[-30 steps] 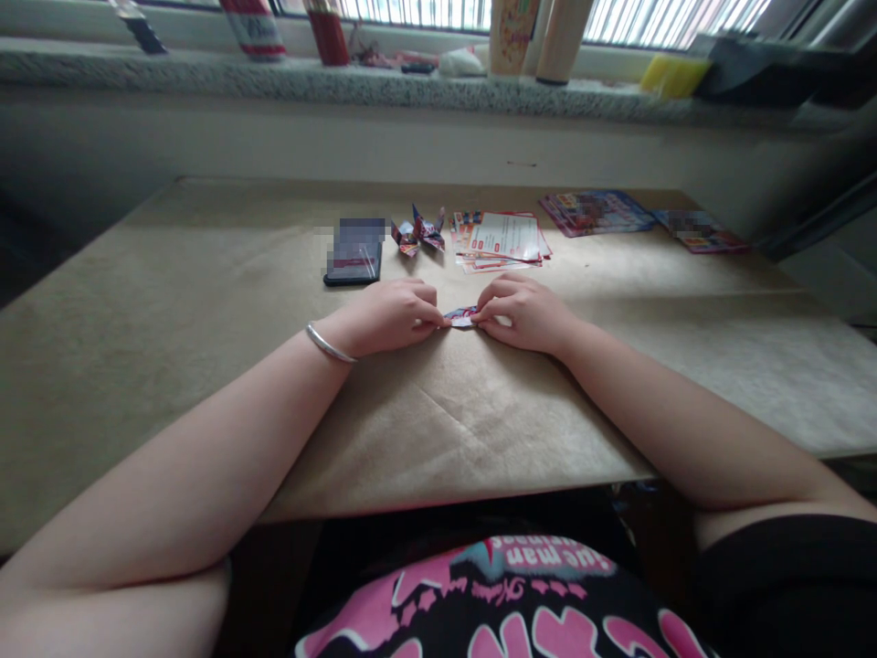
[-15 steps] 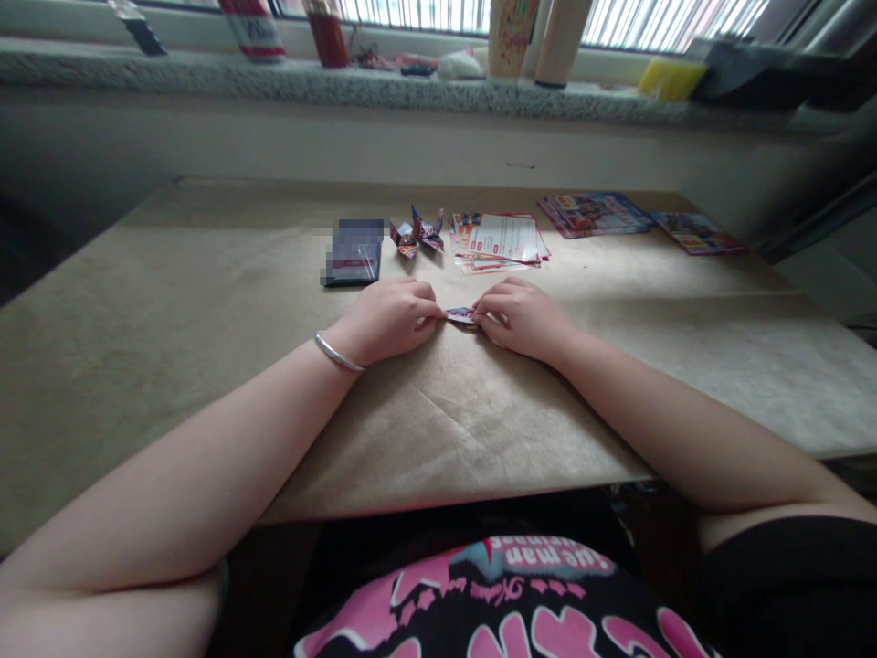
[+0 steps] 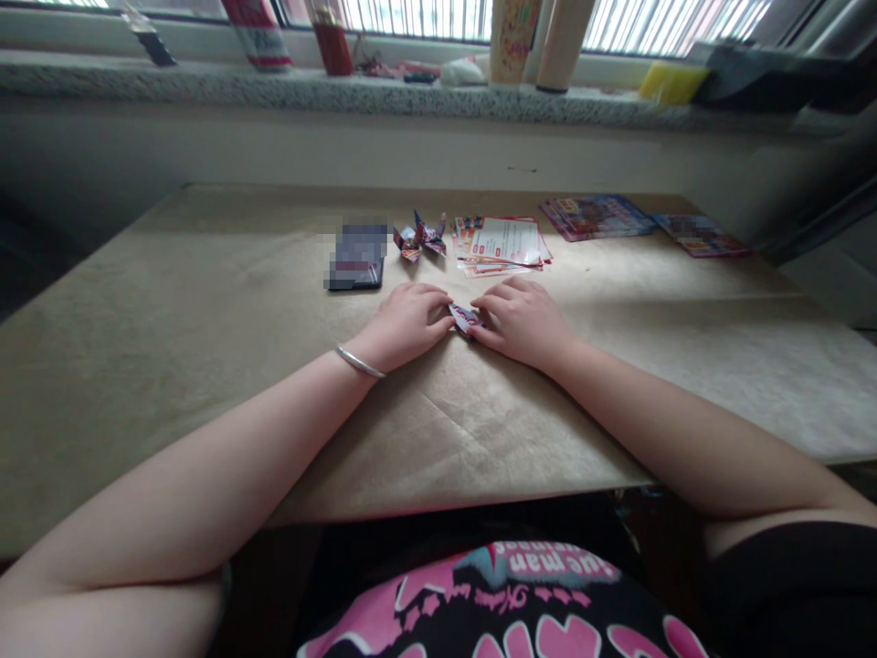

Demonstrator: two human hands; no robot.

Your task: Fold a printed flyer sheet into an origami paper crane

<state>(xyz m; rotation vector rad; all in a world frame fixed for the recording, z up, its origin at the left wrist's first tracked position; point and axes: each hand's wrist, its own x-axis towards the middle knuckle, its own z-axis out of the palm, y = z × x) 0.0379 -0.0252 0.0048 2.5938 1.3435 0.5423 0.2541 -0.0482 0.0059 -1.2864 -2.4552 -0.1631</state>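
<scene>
A small folded piece of printed paper (image 3: 465, 318) lies between my hands above the tan tabletop (image 3: 438, 411). My left hand (image 3: 415, 318), with a silver bangle at the wrist, has its thumb and forefinger at the paper's left edge. On the other side, my right hand (image 3: 517, 320) pinches the paper's right end between thumb and fingers. Just beyond sit two folded paper cranes (image 3: 420, 239) made of colourful printed paper. A stack of printed sheets (image 3: 503, 242) is right of the cranes.
A dark flat case (image 3: 360, 258), partly blurred out, lies left of the cranes. Colourful cards (image 3: 596, 217) and another small pile (image 3: 702, 235) rest at the back right. Bottles, a yellow block (image 3: 673, 83) and other items stand on the stone windowsill (image 3: 411, 100).
The folded paper has turned, showing more of its pale printed face. My left hand has shifted slightly right, its fingers and thumb further apart. The view has tilted slightly.
</scene>
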